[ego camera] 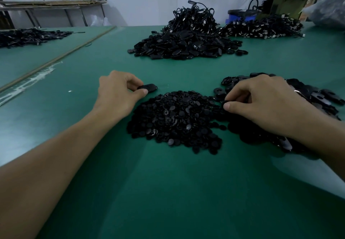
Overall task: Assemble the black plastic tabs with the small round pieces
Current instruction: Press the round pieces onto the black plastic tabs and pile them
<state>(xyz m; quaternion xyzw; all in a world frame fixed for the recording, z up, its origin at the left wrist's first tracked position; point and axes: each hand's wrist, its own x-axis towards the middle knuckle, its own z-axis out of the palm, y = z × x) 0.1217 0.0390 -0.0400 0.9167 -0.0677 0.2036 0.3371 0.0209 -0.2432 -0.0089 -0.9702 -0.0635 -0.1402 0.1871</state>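
Pick-up step. Left hand [119,89] pinches one black tab [148,87] just beyond the round-piece pile [175,121], mid-worktop [186,192]. Right hand [265,102] is curled at that pile's right margin; I cannot tell what it holds. Next, I judge: secure one round piece, align it, press it onto the tab.

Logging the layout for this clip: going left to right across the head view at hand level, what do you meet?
left hand → black tab pinched in its fingers → pile of small round pieces → right hand
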